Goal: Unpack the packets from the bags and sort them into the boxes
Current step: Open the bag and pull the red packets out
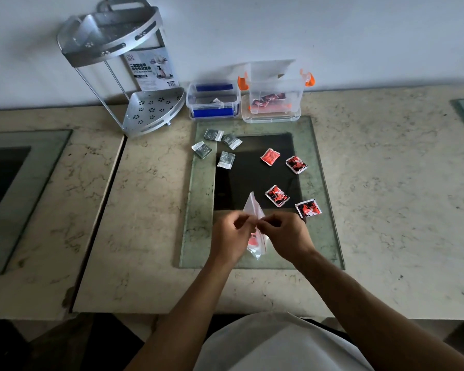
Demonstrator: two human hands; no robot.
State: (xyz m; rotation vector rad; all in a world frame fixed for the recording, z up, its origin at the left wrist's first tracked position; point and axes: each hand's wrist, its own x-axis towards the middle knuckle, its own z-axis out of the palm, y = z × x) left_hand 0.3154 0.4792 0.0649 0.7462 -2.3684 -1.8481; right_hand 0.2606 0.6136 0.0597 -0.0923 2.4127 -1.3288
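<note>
My left hand point(229, 238) and my right hand point(287, 235) both pinch a clear zip bag point(253, 210) over the near part of the glass panel. Red packets show inside the bag between my hands. Several red packets lie loose on the panel, one at the far right point(296, 164) and one near my right hand point(308, 208). Several grey packets point(226, 159) lie at the panel's far left. A clear box with blue clips point(213, 103) holds a grey packet. Beside it, a clear box with orange clips point(276, 96) holds red packets.
A metal two-tier corner rack point(134, 76) stands at the back left against the wall. The glass panel point(198, 210) sits in a marble counter. Another glass panel is set into the counter at the left point(19, 188). The counter's front edge runs just before my body.
</note>
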